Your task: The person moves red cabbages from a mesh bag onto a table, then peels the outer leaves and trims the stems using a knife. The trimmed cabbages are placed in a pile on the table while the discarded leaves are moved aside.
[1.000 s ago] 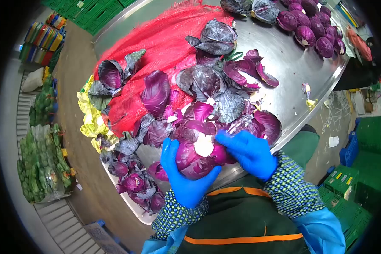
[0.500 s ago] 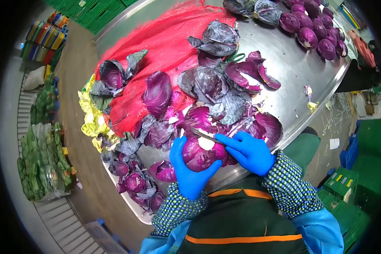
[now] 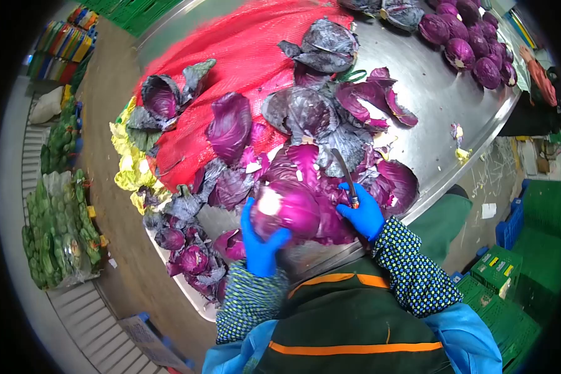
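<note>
A shiny red cabbage [image 3: 293, 212] with a pale cut stem end rests in my left hand [image 3: 260, 243], whose blue-gloved fingers and thumb grip its left side. My right hand [image 3: 364, 212], also gloved in blue, is closed round the handle of a knife [image 3: 346, 171]. The curved dark blade points up and away from me, apart from the cabbage. Loose purple leaves [image 3: 393, 187] lie behind and beside both hands. Beyond them, a red mesh sack [image 3: 212, 81] is spread over the table, with dark outer leaves [image 3: 302, 112] on and beside it.
Trimmed red cabbages [image 3: 474, 40] are heaped at the far right of the metal table [image 3: 424, 131]. Leaf scraps [image 3: 193, 258] pile up at its left corner. Green crates [image 3: 505, 271] stand on the right, and bagged green vegetables [image 3: 62, 230] on the left. Another person's sleeve [image 3: 539, 78] shows at far right.
The knife has come away from the cabbage's stem end and its blade now points upward. My left hand has turned the cabbage, so the cut end faces left. My right hand has moved slightly right.
</note>
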`<action>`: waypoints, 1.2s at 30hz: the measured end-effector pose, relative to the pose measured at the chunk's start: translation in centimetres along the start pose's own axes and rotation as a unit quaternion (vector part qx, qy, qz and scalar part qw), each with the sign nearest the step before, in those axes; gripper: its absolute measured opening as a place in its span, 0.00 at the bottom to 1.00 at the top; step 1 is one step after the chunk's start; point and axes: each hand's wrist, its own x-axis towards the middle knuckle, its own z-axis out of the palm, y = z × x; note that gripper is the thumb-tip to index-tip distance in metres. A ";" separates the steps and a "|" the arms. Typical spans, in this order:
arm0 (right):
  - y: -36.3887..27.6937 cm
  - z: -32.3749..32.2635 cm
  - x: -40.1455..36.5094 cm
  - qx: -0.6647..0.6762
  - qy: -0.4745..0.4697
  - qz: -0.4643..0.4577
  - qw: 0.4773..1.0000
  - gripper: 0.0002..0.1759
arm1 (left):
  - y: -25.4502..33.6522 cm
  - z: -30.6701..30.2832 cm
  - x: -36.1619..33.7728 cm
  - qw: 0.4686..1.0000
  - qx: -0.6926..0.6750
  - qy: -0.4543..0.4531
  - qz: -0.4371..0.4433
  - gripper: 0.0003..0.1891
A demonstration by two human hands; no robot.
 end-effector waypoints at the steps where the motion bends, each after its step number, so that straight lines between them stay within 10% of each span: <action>1: -0.6 -0.1 0.0 -0.029 -0.013 0.006 0.999 0.27 | -0.3 -1.6 1.1 0.990 -0.125 -0.068 -0.020 0.43; 4: -1.7 -1.4 1.0 -0.052 0.036 -0.014 0.998 0.27 | 0.9 -2.9 -0.3 0.861 -0.463 -0.135 -0.159 0.42; 7: -5.3 -1.9 1.9 -0.155 0.121 -0.164 0.966 0.29 | 1.8 -2.3 -0.9 0.967 -0.242 -0.055 -0.053 0.43; 8: -7.9 -1.9 1.4 -0.175 0.163 -0.257 0.937 0.30 | 0.7 -2.7 0.8 0.891 -0.433 -0.136 -0.017 0.34; 9: -12.4 -1.9 0.1 0.088 -0.012 -0.053 0.995 0.30 | 1.4 -2.4 1.6 0.889 -0.436 -0.139 -0.020 0.34; 13: -14.1 -1.8 -0.1 0.250 -0.263 0.155 0.919 0.33 | 7.1 -0.8 2.3 0.968 -0.141 -0.176 -0.108 0.27; 15: -11.7 -0.9 -2.2 0.250 -0.130 0.149 0.948 0.33 | 8.7 -0.6 2.4 0.973 0.018 -0.115 -0.198 0.38; 17: -8.3 0.5 -3.7 0.207 -0.059 0.195 0.957 0.31 | 1.9 -1.5 1.0 0.937 0.259 -0.233 0.025 0.55; 20: -7.0 0.0 -4.9 0.268 -0.054 0.201 0.941 0.30 | 0.2 0.3 0.1 0.909 0.385 -0.120 0.105 0.62; 24: -7.4 -2.7 -5.3 -0.135 0.026 -0.232 0.963 0.28 | 0.1 0.7 -0.6 0.876 0.446 -0.099 0.155 0.62; 36: -10.5 -2.1 -3.6 -0.367 -0.114 -0.118 0.915 0.24 | -0.6 3.4 -0.7 0.869 0.459 -0.032 0.183 0.55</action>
